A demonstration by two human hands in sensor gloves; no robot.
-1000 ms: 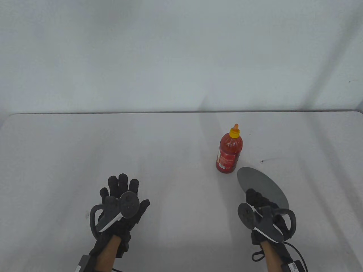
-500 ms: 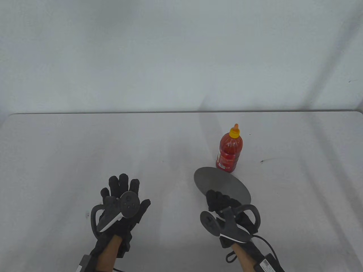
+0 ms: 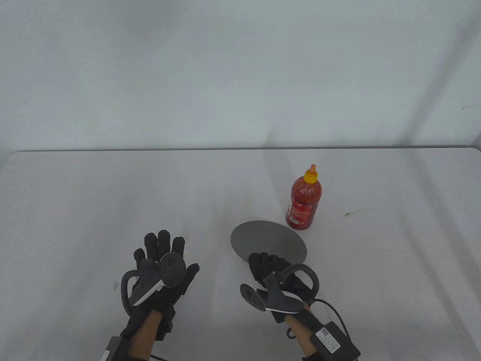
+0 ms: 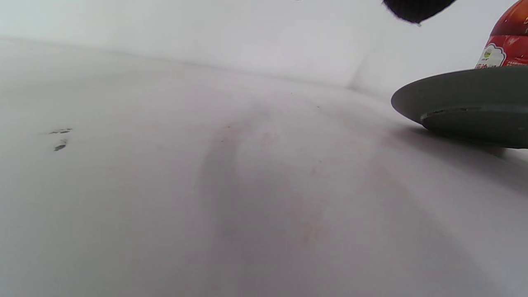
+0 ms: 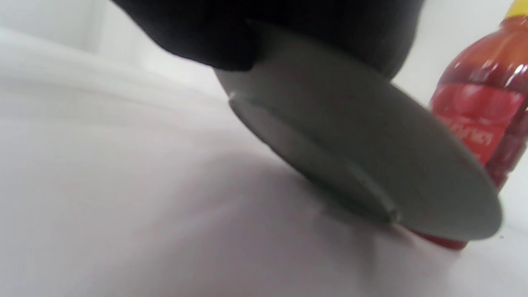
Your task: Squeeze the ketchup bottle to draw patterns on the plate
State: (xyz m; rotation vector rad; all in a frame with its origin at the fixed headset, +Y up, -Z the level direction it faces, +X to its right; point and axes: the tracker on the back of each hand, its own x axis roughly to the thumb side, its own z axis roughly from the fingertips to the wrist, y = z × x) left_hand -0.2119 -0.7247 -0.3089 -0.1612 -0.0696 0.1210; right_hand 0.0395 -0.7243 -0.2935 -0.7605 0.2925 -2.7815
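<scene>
On white counter (image 3: 94,195): right grip (image 3: 276,272) pinching round grey plate (image 3: 268,240) at its 6 o'clock rim; upright red ketchup bottle (image 3: 304,199) at plate's 1 o'clock; left grip (image 3: 161,263) released, fingers spread.

The surface (image 3: 94,195) is white and matte, with small dark specks and faint reddish smears. A red ketchup bottle (image 3: 304,199) with a yellow cap stands upright on its right half. Just beside it is a grey plate (image 3: 268,240); full contact with the surface cannot be confirmed.

Grey plate (image 3: 268,240), red yellow-capped bottle (image 3: 303,203)
</scene>
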